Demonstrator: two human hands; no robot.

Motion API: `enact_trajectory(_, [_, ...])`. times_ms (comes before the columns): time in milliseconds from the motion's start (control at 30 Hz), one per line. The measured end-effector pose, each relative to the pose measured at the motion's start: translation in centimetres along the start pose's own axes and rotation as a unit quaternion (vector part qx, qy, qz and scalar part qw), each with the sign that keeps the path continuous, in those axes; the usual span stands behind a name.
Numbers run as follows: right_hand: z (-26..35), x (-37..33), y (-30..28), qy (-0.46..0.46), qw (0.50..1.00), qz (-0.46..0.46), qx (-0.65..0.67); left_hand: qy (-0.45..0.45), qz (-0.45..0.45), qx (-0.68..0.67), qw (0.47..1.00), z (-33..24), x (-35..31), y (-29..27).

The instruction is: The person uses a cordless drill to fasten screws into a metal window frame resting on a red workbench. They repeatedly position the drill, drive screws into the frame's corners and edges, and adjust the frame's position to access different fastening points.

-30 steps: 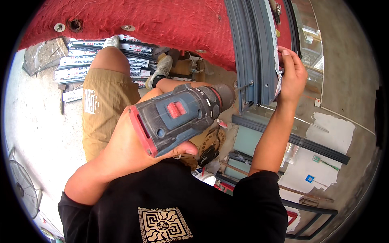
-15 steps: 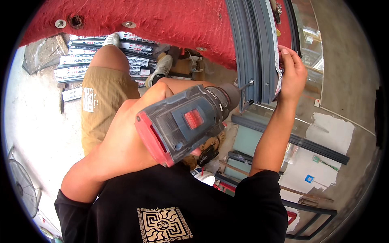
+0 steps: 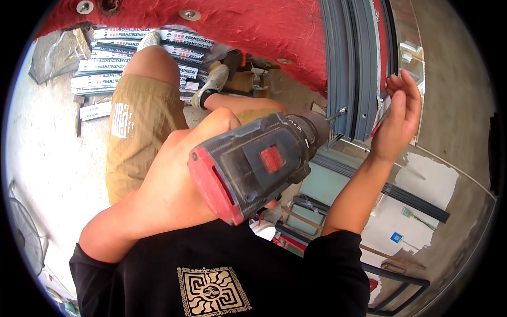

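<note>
A cordless drill (image 3: 248, 164) with a dark body and red end cap is gripped in my left hand (image 3: 182, 158). Its long bit reaches a screw (image 3: 343, 110) near the end of a grey metal profile (image 3: 346, 63), and the tip appears to touch the screw head. The profile lies across the edge of a red cloth-covered bench (image 3: 253, 31). Beside the profile's right side, my right hand (image 3: 398, 116) is raised with its fingers apart. I see nothing held in it, though part of the palm side is hidden.
Several wrapped profile strips (image 3: 105, 66) lie on the floor to the left, near my feet. Long dark profiles (image 3: 417, 203) and a dark frame (image 3: 401, 290) lie at the right. A fan (image 3: 26, 238) stands at the far left. Bolts (image 3: 189, 15) dot the bench edge.
My right hand has come off the profile's edge, and its fingers have spread. The drill, bench and profile sit slightly further right in view; the bit stays at the screw.
</note>
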State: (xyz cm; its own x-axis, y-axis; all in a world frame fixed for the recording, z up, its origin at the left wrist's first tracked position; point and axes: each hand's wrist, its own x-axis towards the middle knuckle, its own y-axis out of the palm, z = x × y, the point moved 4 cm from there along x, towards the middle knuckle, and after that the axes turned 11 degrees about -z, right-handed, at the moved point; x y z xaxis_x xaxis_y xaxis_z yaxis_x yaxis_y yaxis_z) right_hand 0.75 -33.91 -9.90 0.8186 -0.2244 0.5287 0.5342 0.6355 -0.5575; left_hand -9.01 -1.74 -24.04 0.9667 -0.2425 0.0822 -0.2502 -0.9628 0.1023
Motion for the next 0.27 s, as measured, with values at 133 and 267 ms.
enact_trajectory(133, [5.8, -3.6, 1.9, -0.273, 0.922, 0.217, -0.166, -0.021, 0.007, -0.012, 1.000, 0.6, -0.5, 0.1])
enact_trajectory(267, [6.4, -5.1, 2.4, -0.283, 0.903, 0.253, -0.202, -0.031, 0.011, -0.008, 0.999, 0.8, -0.6, 0.3])
